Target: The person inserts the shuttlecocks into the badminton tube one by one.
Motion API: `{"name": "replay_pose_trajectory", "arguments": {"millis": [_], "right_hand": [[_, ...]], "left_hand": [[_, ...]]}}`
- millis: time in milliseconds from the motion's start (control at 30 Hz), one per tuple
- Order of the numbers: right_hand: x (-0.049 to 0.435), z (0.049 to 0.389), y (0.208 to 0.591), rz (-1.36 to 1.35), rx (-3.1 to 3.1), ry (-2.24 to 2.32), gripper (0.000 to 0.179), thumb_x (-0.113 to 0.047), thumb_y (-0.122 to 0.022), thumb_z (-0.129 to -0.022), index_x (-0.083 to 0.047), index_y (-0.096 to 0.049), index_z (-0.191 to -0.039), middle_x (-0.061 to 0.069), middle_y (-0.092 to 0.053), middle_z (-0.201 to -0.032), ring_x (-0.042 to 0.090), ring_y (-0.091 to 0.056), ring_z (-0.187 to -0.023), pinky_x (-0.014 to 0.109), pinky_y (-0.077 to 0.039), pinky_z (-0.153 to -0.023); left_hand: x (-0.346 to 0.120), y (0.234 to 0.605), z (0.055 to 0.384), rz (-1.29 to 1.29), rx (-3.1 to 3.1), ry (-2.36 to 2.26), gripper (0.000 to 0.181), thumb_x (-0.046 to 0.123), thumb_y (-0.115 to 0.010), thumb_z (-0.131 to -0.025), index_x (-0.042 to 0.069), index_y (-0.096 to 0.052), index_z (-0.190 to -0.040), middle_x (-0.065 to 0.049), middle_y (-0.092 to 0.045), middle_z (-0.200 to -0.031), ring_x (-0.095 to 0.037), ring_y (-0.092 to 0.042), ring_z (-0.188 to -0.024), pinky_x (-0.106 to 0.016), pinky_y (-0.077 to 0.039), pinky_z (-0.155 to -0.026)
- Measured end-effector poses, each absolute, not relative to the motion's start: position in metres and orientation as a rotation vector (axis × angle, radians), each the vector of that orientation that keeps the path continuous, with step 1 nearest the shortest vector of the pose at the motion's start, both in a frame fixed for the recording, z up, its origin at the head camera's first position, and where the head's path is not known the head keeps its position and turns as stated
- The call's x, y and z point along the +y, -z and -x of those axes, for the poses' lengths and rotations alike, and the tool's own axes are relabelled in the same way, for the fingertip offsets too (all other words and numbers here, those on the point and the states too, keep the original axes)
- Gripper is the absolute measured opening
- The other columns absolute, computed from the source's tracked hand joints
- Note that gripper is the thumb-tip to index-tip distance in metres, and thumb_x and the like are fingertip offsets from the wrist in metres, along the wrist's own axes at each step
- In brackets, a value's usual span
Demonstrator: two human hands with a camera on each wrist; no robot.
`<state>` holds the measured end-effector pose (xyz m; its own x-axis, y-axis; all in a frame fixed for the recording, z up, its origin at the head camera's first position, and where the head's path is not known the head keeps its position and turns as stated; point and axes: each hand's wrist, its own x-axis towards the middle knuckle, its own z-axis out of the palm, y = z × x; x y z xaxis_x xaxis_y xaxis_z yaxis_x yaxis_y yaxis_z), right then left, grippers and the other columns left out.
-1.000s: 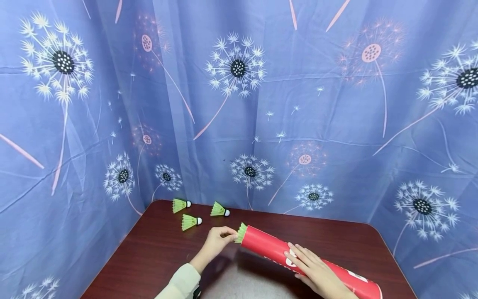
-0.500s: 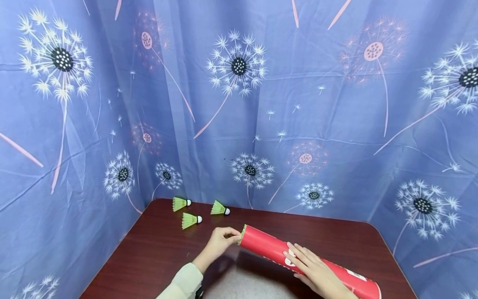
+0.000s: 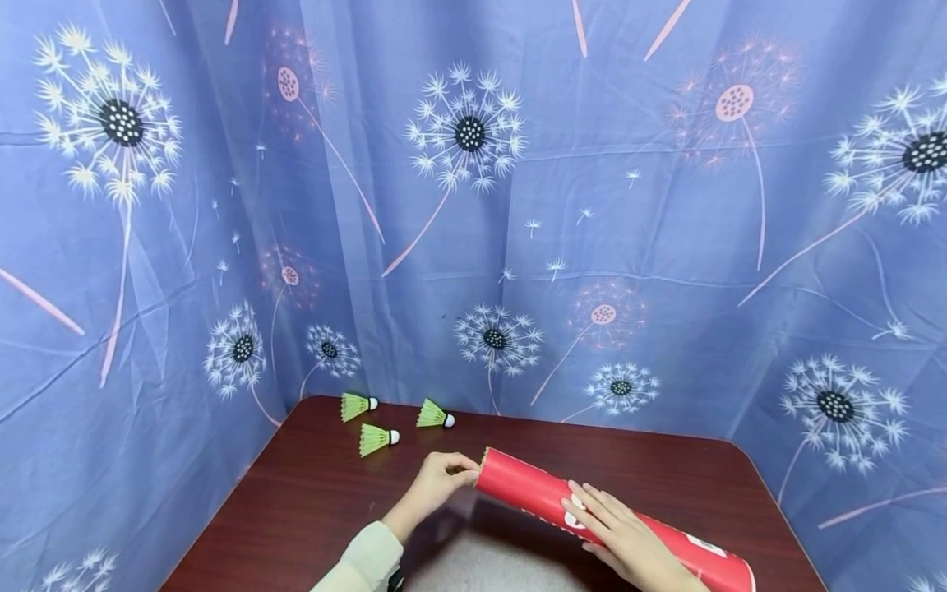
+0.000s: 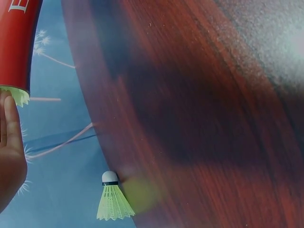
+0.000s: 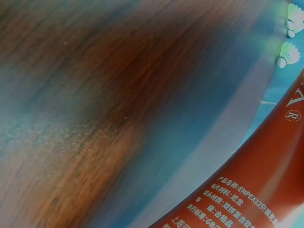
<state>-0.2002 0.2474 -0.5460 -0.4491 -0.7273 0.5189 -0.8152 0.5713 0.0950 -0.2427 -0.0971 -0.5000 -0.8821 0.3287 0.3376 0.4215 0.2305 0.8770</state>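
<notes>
A red shuttlecock tube (image 3: 521, 487) slants across the table, its mouth to the left. My right hand (image 3: 629, 534) holds it around the middle, fingers laid over the top. At the mouth, my left hand (image 3: 438, 485) pinches the skirt of a yellow-green shuttlecock (image 4: 20, 96) with thumb and index finger. Most of that shuttlecock is hidden inside the tube; only a strip of skirt edge shows in the left wrist view. In the right wrist view, the tube's printed side fills the lower right corner, and the right hand is out of sight.
Three yellow-green shuttlecocks with white heads lie at the back left: one in the corner (image 3: 358, 406), one nearer (image 3: 379, 439), one further right (image 3: 435, 413). The dark wood table (image 3: 296, 493) meets a blue dandelion-print curtain (image 3: 414, 345) at its back and sides.
My left hand has moved slightly right, and the shuttlecock skirt that stuck out of the tube's mouth has gone almost wholly inside. The right hand and tube have hardly moved.
</notes>
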Motion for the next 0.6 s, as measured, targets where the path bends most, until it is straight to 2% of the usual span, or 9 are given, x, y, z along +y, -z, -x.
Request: {"name": "replay_pose_trajectory", "arguments": {"millis": [200,333,600], "right_hand": [[0.2486,0.2004,0.5457,-1.230,-2.308,-0.203,0.076,-0.036,-0.077,-0.081,-0.011,-0.043,-0.145,0.014,-0.041,-0.148,0.027,-0.038,-0.131,0.020,-0.008,-0.115],[0.2489,0.2001,0.5444,-1.235,-2.313,-0.209,0.077,-0.035,-0.078,-0.081,-0.011,-0.043,-0.145,0.014,-0.040,-0.149,0.027,-0.038,-0.132,0.020,-0.007,-0.115],[0.2475,0.1990,0.5454,-1.265,-2.261,-0.207,0.067,-0.040,-0.068,-0.089,-0.007,-0.045,-0.143,0.016,-0.044,-0.145,0.031,-0.044,-0.126,0.023,-0.011,-0.116]], "left_hand": [[-0.0960,0.4995,0.2429,0.726,-2.419,1.765,0.004,-0.003,-0.069,-0.084,-0.006,-0.072,-0.086,-0.017,-0.069,-0.079,-0.010,-0.058,-0.069,-0.019,-0.049,-0.062],[-0.0961,0.4999,0.2427,0.731,-2.408,1.771,0.005,-0.004,-0.069,-0.084,-0.007,-0.071,-0.086,-0.019,-0.069,-0.078,-0.009,-0.058,-0.068,-0.019,-0.049,-0.061],[-0.1021,0.5039,0.2415,0.855,-2.373,1.804,0.009,-0.003,-0.067,-0.085,-0.008,-0.071,-0.091,-0.023,-0.068,-0.080,-0.017,-0.062,-0.072,-0.026,-0.055,-0.065]]}}
